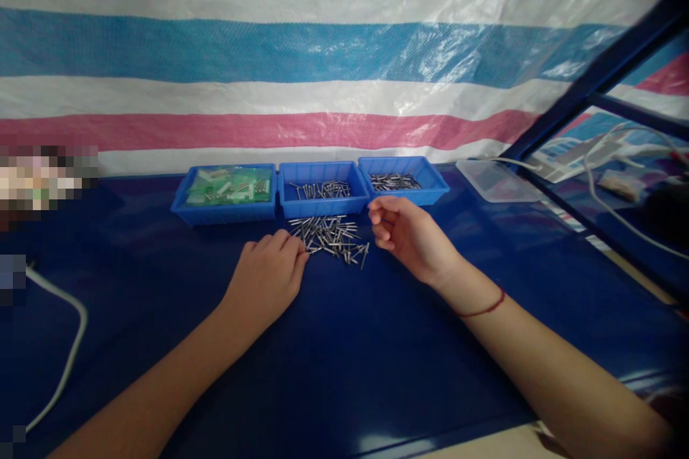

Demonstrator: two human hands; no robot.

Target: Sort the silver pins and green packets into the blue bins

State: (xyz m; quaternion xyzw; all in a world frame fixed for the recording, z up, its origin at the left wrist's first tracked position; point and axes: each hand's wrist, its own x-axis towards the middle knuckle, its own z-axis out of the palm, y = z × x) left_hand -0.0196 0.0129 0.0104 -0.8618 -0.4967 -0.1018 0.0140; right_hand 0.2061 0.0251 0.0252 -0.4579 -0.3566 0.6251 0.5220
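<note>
Left hand (268, 269) is palm-down on the blue table (334, 351), fingers bent and bunched, with the fingertips right at the left edge of a loose pile of thin metal pins (326, 235) (screws or rivets, too small to say). Can't tell from where I'm standing if it's got hold of one, since the knuckles hide the tips. Right hand (406, 233) is on the other side of the pile, up near the right bin (433, 188), fingers loosely curled, about half open; can't tell if anything tiny is pinched in there either. So the pile sits between the two hands, just in front of the middle bin (323, 209). That one and the right bin both have similar metal bits inside, while the left bin (231, 214) holds green-tinted plastic packets (229, 185).
</note>
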